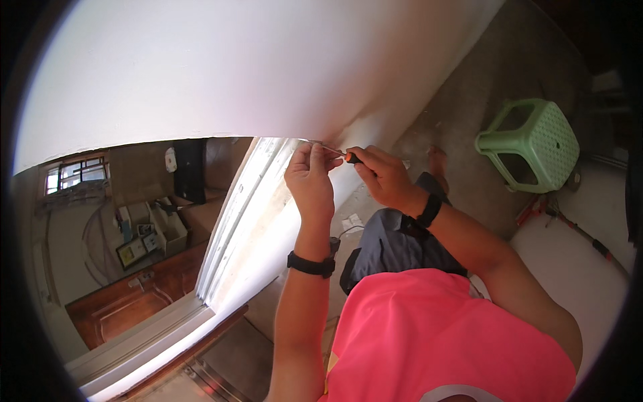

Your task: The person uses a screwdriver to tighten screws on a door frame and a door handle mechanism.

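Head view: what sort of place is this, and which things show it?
Probably a home room under fitting or repair: a pale grooved frame, a green plastic stool and a screwdriver-like tool.

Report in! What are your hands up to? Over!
Right hand gripping black-and-orange-handled screwdriver. Left hand bunched by its thin metal shaft, near white wall's edge. No obstruction visible; green plastic stool off right.

the white wall [221, 74] blocks the way ahead, and the pale frame [236, 204] stands beside the left hand [311, 181]. between the right hand [387, 179] and green stool [557, 144], there is room above the floor [462, 167].
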